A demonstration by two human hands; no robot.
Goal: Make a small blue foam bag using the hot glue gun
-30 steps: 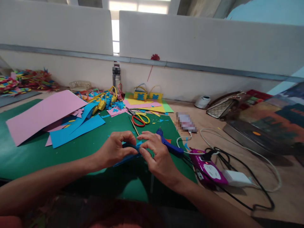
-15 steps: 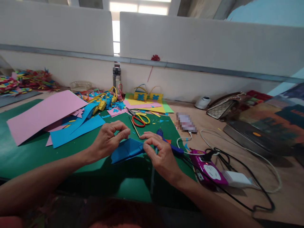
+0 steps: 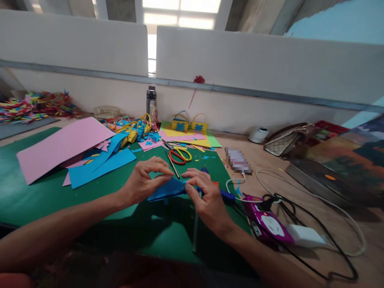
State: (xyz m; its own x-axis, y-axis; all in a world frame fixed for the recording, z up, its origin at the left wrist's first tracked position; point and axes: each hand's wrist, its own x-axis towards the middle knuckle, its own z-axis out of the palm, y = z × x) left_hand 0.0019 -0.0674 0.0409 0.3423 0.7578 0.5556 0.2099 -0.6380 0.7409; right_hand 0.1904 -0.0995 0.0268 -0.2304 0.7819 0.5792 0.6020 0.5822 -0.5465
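Note:
A folded piece of blue paper (image 3: 168, 189) is held just above the green mat, tilted. My right hand (image 3: 208, 200) pinches its right end between thumb and fingers. At the paper's upper edge, my left hand (image 3: 150, 180) has thumb and fingertips pressed together; whether they grip the edge or something tiny is hidden. Behind and beneath my right hand lies a blue glue gun (image 3: 228, 197), partly covered. A translucent stick (image 3: 195, 234) shows below that hand. Beyond the paper are scissors (image 3: 177, 157) with red and yellow handles and a thin pointed tool (image 3: 173, 166).
Pink sheet (image 3: 66, 150) and blue sheets (image 3: 102, 168) lie left on the green mat (image 3: 39, 204). Small yellow paper bags (image 3: 180, 125) stand at the back. On the right are a phone (image 3: 238, 160), a purple power strip (image 3: 271, 222) with looping cables, and a handbag (image 3: 282, 142).
My left hand has moved right and down onto the paper's upper edge. The blue paper now looks flatter, its open fold less visible. The whole view has shifted slightly.

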